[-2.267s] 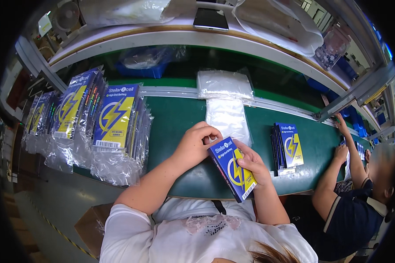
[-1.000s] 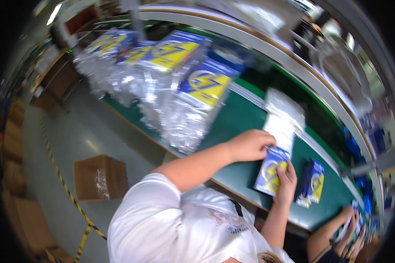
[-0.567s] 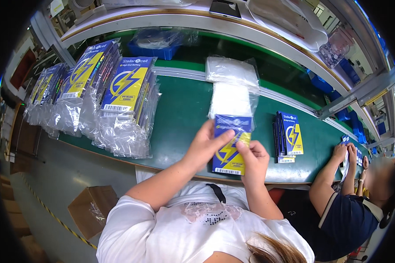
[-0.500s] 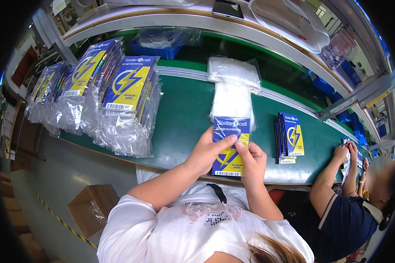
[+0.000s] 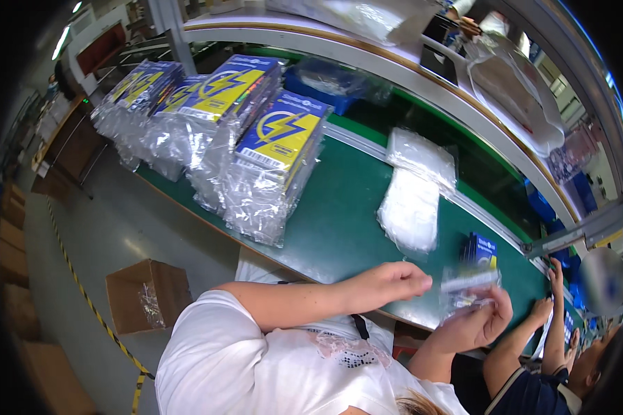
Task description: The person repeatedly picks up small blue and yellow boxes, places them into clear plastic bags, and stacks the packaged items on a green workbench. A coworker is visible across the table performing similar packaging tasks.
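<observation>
My right hand (image 5: 488, 319) has its fingers curled round the edge of a clear plastic bag (image 5: 457, 299), which is smeared by motion. What the bag holds cannot be made out. My left hand (image 5: 399, 281) hovers over the table's near edge, thumb and fingers drawn together, with nothing visible in them. Just beyond the right hand stand some blue-and-yellow battery packs (image 5: 482, 247), partly hidden by the bag. Ahead of my left hand lies a stack of flat clear bags (image 5: 410, 211), with a second stack (image 5: 422, 158) behind it.
Several piles of bagged blue-and-yellow packs (image 5: 282, 138) cover the left of the green table (image 5: 339, 207). A blue bin (image 5: 325, 90) sits behind them, under a shelf (image 5: 367, 52). On the floor is a cardboard box (image 5: 128, 304). A co-worker's arms (image 5: 512, 342) reach in at the right.
The view has swung toward the right. Both hands have left the bag stack and moved apart; the blue-and-yellow pack they held together no longer shows plainly. My right hand now grips a clear bag.
</observation>
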Available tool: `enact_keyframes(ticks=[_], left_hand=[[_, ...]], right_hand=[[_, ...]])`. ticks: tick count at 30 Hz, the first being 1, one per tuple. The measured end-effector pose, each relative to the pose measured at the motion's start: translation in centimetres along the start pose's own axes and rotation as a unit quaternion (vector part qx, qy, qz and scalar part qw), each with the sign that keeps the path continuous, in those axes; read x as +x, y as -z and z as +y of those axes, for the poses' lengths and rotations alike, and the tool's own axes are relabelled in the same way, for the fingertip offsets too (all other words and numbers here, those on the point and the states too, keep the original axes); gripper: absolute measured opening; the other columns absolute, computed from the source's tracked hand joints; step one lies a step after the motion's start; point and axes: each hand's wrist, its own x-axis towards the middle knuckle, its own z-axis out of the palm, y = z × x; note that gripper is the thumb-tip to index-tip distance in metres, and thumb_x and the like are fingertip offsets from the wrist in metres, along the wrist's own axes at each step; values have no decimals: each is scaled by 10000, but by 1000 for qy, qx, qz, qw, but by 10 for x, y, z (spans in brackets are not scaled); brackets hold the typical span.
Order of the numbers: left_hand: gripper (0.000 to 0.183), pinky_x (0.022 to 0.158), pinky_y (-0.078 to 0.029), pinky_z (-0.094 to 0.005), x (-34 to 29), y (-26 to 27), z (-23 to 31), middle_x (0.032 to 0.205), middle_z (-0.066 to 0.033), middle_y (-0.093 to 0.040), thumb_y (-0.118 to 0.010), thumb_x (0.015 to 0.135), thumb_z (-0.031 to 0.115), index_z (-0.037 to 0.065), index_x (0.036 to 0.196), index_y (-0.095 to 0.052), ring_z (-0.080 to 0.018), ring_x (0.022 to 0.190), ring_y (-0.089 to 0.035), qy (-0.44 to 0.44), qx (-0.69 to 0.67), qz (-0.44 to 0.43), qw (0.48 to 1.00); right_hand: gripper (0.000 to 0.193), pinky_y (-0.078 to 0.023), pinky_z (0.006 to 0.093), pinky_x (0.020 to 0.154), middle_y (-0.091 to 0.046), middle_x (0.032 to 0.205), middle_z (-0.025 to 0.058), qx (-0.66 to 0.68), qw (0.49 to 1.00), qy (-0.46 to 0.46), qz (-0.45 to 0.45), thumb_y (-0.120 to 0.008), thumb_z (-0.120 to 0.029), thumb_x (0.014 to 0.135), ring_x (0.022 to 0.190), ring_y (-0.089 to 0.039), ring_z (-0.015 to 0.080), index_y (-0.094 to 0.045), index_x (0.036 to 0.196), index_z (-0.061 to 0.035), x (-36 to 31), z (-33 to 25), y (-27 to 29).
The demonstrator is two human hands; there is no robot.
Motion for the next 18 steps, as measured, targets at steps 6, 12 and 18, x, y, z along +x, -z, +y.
enact_keyframes(ticks=[6,12,18], left_hand=[[429,863,-458,-306,1,6,2,1101,-80,-576,-537,934,335,31,1234,-492,-145,1001,-558,111,-268,13,957],[510,930,-438,-292,-35,11,64,1191,-99,-563,-502,824,-25,15,1328,-433,-162,1080,-553,-231,37,139,962],[470,987,-384,-405,-72,55,128,1222,-156,-527,-529,769,14,35,1239,-518,-305,1144,-505,-428,646,369,513]], right_hand=[[173,-402,280,548,-551,650,94,-2,914,-60,-401,-613,39,694,552,-519,202,-642,863,13,-14,-18,-29],[379,-484,282,635,-619,779,137,138,885,-148,-420,-671,-33,709,696,-603,206,-591,1066,67,-16,-9,-27],[186,-471,259,636,-626,745,120,36,902,-208,-377,-605,-1,791,678,-609,164,-627,966,60,-22,10,-12]])
